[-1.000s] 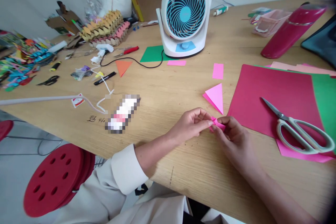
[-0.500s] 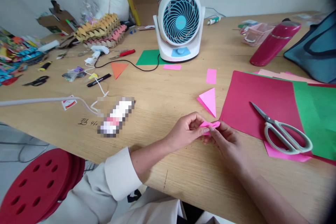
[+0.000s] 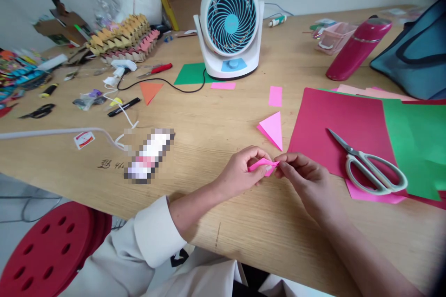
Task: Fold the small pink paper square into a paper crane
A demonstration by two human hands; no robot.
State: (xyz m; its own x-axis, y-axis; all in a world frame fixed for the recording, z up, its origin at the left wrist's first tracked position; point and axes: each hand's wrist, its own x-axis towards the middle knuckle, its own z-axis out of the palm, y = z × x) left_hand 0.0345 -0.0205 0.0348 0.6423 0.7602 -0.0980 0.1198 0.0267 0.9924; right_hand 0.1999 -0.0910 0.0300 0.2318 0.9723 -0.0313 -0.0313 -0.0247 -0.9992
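A small folded pink paper [image 3: 261, 164] is held between both hands above the wooden table. My left hand [image 3: 245, 169] grips its middle, thumb on top and fingers curled behind. The paper's right tip is pinched by the thumb and forefinger of my right hand [image 3: 304, 176]. Just beyond the hands lies a folded pink triangle [image 3: 273, 130], with a small pink rectangle [image 3: 275, 96] farther back. Grey-handled scissors [image 3: 369, 167] rest on a dark red sheet [image 3: 341, 120] to the right.
A white fan [image 3: 230, 23] stands at the back on a green sheet [image 3: 188, 74]. Left are a phone [image 3: 149, 155], cables and a black pen [image 3: 123, 107]. A pink bottle [image 3: 358, 48], a basket [image 3: 336, 38] and a blue bag [image 3: 414, 51] stand at the back right.
My right hand has shifted from the paper's middle to its right tip. More of the pink paper now shows in my left hand. The view has shifted slightly.
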